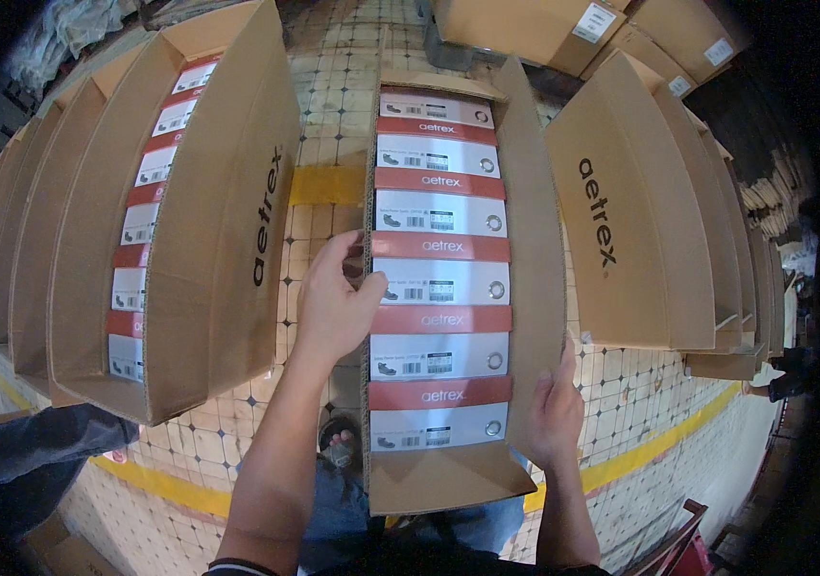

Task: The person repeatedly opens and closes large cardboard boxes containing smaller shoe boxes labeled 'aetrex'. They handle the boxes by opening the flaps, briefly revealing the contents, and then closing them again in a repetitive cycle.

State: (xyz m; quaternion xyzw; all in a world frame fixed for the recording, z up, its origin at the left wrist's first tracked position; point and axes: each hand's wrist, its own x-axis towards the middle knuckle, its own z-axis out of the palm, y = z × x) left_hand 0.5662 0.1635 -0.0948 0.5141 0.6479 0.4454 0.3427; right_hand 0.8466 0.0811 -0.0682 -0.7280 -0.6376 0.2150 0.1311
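Observation:
In front of me stands a long brown carton (534, 288) with its top flaps raised. Inside, a row of several white-and-red shoeboxes (440, 348) lies with the labelled ends facing up. My left hand (335, 300) is closed on the carton's left edge, its thumb over the rim and its fingers on the outer side. On the right flap, lower down, rests my right hand (556, 413), its thumb on the inner face and an outstretched finger along the outside. Part of that grip is hidden.
At left, another open carton (223, 221) holds similar shoeboxes, with more cartons behind it. To the right stands a row of open cartons (635, 211). Closed cartons (525, 34) are stacked at the far side. A person's leg (45, 446) shows at lower left, on the tiled floor.

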